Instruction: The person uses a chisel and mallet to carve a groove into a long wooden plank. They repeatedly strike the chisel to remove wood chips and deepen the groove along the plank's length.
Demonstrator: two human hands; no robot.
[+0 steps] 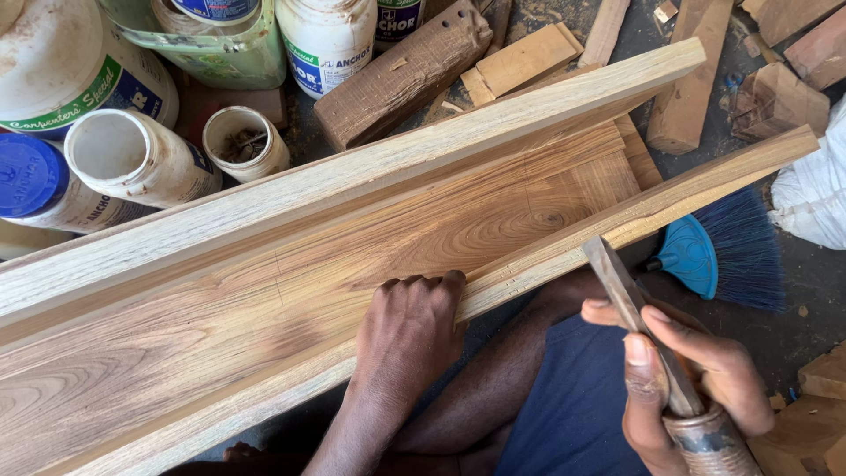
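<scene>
Long trough-like assembly of pale and brown wooden boards [352, 238] laid slantwise from lower left to upper right of the frame, resting across the lap, likely for steadiness close to the body. Left hand [410, 330] at lower centre, fingers hooked over the near edge strip [564, 256] and palm pressed to its outer face; grip curled over that edge, apparently bracing the piece. Right hand [692, 379] at lower right, grip wrapped tight round a chisel with a flat grey blade and a metal-ringed handle [652, 344], blade tip touching or just beside the same near strip, thumb along the blade as if for guidance. Small notches visible on the strip near the left fingertips.

White plastic glue jars [141, 154] clustered at upper left, one with a blue lid, one open; brown wooden offcuts [405, 75] along the top; blue-bristled brush [731, 251] at right on the dark floor, a white cloth [820, 189] at the right edge.

Handle end cut off by the bottom edge; exact contact of blade tip with wood hard to judge; board ends out of frame; support beneath the boards hidden.
</scene>
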